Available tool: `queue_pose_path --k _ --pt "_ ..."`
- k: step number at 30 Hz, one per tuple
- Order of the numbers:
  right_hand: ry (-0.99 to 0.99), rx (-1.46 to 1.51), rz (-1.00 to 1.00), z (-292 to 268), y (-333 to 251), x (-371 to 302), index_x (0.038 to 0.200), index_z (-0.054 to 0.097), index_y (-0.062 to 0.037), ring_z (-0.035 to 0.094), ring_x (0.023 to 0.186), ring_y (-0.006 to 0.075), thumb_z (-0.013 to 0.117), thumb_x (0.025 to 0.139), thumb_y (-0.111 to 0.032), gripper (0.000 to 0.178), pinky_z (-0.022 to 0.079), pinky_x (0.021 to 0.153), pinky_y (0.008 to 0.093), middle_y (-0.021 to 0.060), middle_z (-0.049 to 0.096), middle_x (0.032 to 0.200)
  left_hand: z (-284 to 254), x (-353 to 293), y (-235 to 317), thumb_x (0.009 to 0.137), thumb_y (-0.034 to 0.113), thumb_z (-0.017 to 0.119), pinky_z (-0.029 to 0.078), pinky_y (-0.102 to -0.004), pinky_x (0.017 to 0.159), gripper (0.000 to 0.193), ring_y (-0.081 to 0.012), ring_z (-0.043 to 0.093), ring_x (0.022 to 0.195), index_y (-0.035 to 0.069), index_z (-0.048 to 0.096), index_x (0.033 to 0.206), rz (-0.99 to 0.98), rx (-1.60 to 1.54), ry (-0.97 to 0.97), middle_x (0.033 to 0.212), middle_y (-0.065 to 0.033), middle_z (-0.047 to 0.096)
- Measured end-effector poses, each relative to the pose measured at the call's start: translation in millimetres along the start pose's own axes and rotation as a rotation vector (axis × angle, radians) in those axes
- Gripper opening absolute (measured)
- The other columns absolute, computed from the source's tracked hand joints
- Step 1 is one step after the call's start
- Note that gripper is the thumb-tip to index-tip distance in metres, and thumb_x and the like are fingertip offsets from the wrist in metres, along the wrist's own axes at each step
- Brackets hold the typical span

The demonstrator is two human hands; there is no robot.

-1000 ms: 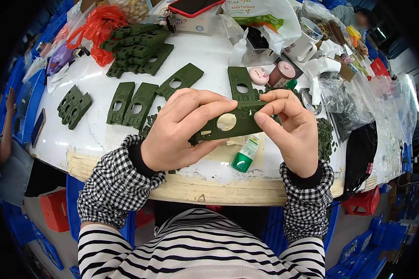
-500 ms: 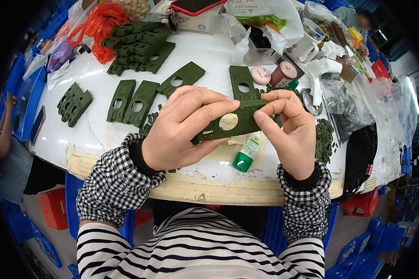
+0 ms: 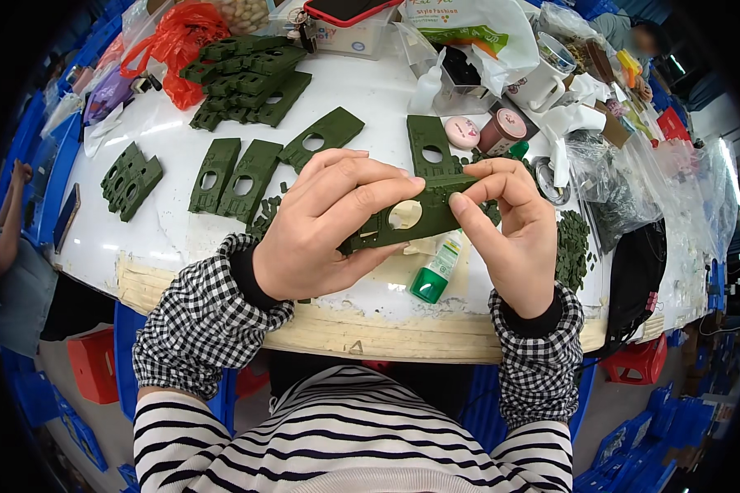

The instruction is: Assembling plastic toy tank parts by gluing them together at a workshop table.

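Observation:
A dark green plastic model hull [image 3: 432, 215] with a round hole is held tilted above the near part of the table. My left hand [image 3: 321, 226] is closed round its left end, thumb below and fingers over the top. At the right end my right hand [image 3: 510, 222] is closed, thumb and fingertips pinching at the hull's edge; any tiny part between them is hidden. Just under the hull lies a white bottle with a green cap [image 3: 430, 283]. Behind it another green hull [image 3: 425, 131] rests on the table.
More green hulls [image 3: 251, 181] lie at left, with a stack of them [image 3: 251, 78] farther back. Small green parts [image 3: 571, 251] are heaped at right. A red bag [image 3: 185, 49], a phone [image 3: 349, 8], a mug [image 3: 538, 86] and plastic bags [image 3: 600, 193] crowd the far and right sides.
Almost nothing differs. Both hands keep their hold on the hull, with only a very slight shift of the left hand to the right.

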State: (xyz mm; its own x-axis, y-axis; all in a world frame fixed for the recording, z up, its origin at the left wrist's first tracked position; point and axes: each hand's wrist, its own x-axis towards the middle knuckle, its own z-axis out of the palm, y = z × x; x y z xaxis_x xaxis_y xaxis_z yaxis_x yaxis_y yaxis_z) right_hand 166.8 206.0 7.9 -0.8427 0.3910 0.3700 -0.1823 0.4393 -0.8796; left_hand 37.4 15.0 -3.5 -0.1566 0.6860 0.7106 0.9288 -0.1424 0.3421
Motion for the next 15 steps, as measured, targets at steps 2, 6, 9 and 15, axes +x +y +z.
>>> queue_pose_path --k 2,6,9,15 --pt "-0.001 0.006 -0.001 0.6 0.0 -0.2 0.081 0.068 -0.0007 0.058 0.103 0.0193 0.076 0.080 -0.007 0.010 0.043 0.093 0.0314 0.0128 0.063 0.105 0.0 -0.8 -0.1 0.069 0.008 0.085 0.046 -0.0475 0.100 0.057 -0.0264 0.064 0.106 0.004 0.063 0.122 0.002 0.000 0.002 0.112 -0.0103 0.065" --pt "-0.007 0.018 0.004 0.9 1.4 -0.8 0.080 0.067 -0.0007 0.058 0.102 0.0189 0.076 0.080 -0.006 0.010 0.043 0.093 0.0310 0.0127 0.062 0.104 -0.3 -2.0 0.3 0.070 0.008 0.085 0.046 -0.0477 0.100 0.056 -0.0264 0.064 0.108 0.003 0.063 0.121 0.001 0.015 -0.005 0.113 -0.0105 0.066" --pt "-0.010 0.033 0.000 1.9 1.4 -0.8 0.079 0.065 -0.0004 0.058 0.100 0.0187 0.075 0.080 -0.006 0.011 0.042 0.092 0.0305 0.0121 0.062 0.102 -0.9 -2.9 -0.1 0.070 0.008 0.085 0.046 -0.0478 0.101 0.056 -0.0264 0.064 0.108 0.003 0.063 0.121 0.001 0.016 -0.013 0.114 -0.0109 0.066" --pt "-0.030 0.104 -0.012 0.5 0.9 -1.1 0.084 0.059 0.0004 0.057 0.098 0.0159 0.073 0.084 -0.004 0.014 0.043 0.091 0.0278 0.0098 0.059 0.100 -3.9 -0.9 -1.8 0.069 0.008 0.086 0.045 -0.0468 0.102 0.059 -0.0275 0.062 0.110 0.002 0.063 0.123 -0.034 -0.049 -0.030 0.117 -0.0130 0.065"
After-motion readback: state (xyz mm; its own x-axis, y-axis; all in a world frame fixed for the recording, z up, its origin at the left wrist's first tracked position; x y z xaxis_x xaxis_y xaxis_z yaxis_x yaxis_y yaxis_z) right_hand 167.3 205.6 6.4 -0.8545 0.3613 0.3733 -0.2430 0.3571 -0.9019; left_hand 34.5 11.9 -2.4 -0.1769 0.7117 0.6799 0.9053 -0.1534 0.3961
